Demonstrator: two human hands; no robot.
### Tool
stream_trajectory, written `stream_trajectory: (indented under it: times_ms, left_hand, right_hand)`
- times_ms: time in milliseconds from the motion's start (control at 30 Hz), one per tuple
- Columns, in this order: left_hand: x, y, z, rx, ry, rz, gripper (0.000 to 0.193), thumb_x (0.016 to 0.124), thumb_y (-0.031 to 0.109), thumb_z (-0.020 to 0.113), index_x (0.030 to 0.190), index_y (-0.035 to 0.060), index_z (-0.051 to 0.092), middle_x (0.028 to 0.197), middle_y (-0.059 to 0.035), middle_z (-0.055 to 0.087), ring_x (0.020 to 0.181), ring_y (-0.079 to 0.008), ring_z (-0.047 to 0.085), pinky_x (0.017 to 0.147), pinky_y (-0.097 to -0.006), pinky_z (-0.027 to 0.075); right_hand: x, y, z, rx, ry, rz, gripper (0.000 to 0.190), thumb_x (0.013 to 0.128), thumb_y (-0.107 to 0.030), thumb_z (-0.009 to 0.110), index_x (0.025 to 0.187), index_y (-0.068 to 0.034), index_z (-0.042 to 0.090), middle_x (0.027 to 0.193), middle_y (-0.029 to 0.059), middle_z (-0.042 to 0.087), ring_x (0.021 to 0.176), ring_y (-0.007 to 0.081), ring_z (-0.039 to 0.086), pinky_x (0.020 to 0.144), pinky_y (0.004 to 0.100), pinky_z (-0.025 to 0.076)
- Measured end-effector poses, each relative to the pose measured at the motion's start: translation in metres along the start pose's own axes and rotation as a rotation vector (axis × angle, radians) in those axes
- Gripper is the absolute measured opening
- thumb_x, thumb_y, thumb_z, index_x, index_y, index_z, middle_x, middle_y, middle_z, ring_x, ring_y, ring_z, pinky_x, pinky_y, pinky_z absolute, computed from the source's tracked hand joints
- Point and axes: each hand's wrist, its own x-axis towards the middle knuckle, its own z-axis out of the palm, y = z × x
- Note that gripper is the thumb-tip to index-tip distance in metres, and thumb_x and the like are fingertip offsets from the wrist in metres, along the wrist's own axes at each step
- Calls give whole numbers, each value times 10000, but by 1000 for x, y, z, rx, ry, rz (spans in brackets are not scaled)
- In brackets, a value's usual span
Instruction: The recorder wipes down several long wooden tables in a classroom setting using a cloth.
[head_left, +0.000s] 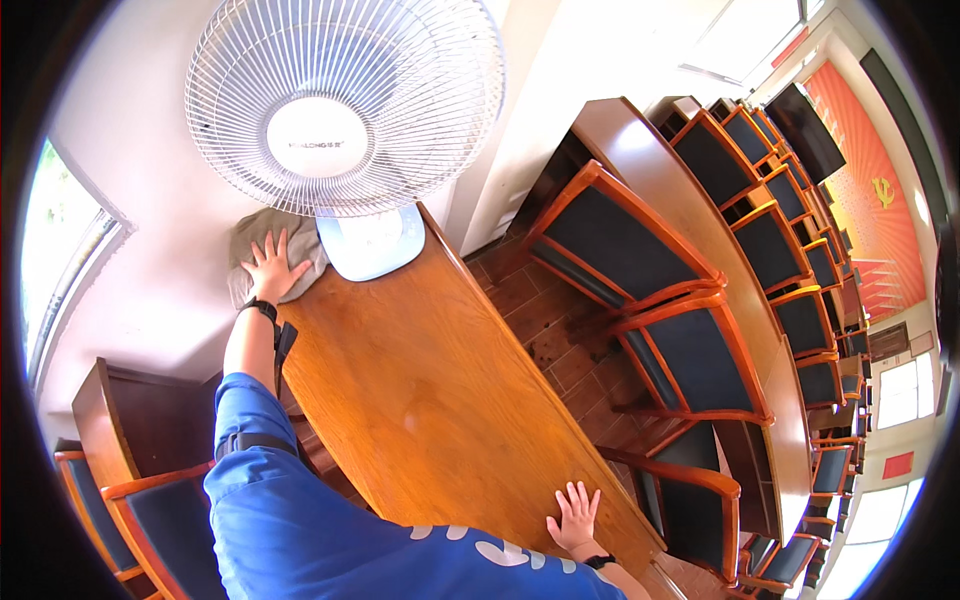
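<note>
My left hand (274, 270) lies spread with its palm down on a grey-beige cloth (306, 283) at the far left end of a wooden table (420, 375). Beside the cloth stands an electric fan (345, 112) with a white wire guard; its pale blue base (375, 251) rests on the tabletop. My right hand (576, 517) is flat on the near part of the table, fingers apart, with nothing under it that shows. Both wrists carry dark bands.
Wooden armchairs with dark padding (630, 240) stand along the table's right side, before a long wooden desk (667, 165). More chairs and desks fill the room at right. At lower left are another chair (169, 525) and a wooden cabinet or desk (112, 427). A wall (150, 247) borders the table's far end.
</note>
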Motion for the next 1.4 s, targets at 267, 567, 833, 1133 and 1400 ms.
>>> stream_trajectory:
  times_ms: [267, 567, 833, 1133, 1400]
  left_hand:
    - [-150, 53, 9, -126, -46, 402, 1009, 680, 595, 648, 1447, 148, 168, 1499, -165, 84, 1355, -464, 11, 1019, -677, 88]
    - [-183, 163, 10, -67, -78, 782, 1083, 626, 699, 608, 1457, 177, 150, 1500, -164, 85, 1343, -497, -38, 983, -718, 19]
    - [-149, 241, -17, -70, -26, 778, 1065, 630, 680, 616, 1452, 175, 164, 1498, -123, 139, 1367, -435, 7, 1006, -695, 37]
    - [-156, 249, -12, -19, -16, 707, 1058, 663, 653, 616, 1461, 185, 101, 1511, -96, 95, 1377, -404, 12, 1026, -669, 67]
    - [-200, 253, -5, 9, -41, 709, 1086, 680, 640, 612, 1461, 142, 44, 1512, -152, 34, 1369, -432, -27, 1027, -669, 52]
  right_hand:
    - [3, -5, -7, 47, -6, 29, 568, 782, -389, 562, 1282, -145, 453, 1423, 104, 315, 1349, 305, 210, 1064, 637, 48]
    - [2, -4, -9, 51, 28, -10, 576, 802, -390, 550, 1313, -155, 427, 1419, 94, 326, 1341, 293, 232, 1041, 653, 96]
    - [5, -4, -9, 60, 34, -14, 569, 810, -400, 547, 1309, -148, 442, 1425, 88, 332, 1349, 275, 242, 1044, 638, 110]
    - [1, -4, -6, 78, 100, -9, 575, 859, -391, 506, 1370, -165, 368, 1461, 65, 278, 1366, 253, 215, 1060, 623, 106]
    - [1, -1, -3, 118, 138, -24, 567, 860, -383, 512, 1362, -153, 381, 1462, 70, 272, 1376, 230, 188, 1073, 607, 96]
